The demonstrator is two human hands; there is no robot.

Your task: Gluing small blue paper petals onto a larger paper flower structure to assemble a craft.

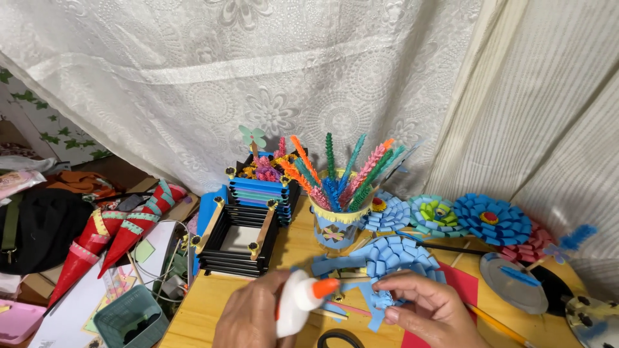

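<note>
On the wooden table (206,309), left hand (248,319) grips white glue bottle (298,308).

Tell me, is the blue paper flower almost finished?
Done: three round folded-paper flowers lie finished by the curtain, and the light blue paper flower already has a full fan of petals. In hand: the left hand holds the white glue bottle with an orange cap, while the right hand pinches the flower's edge. Left: loose blue paper strips on the wooden table are not stuck on yet.
</note>
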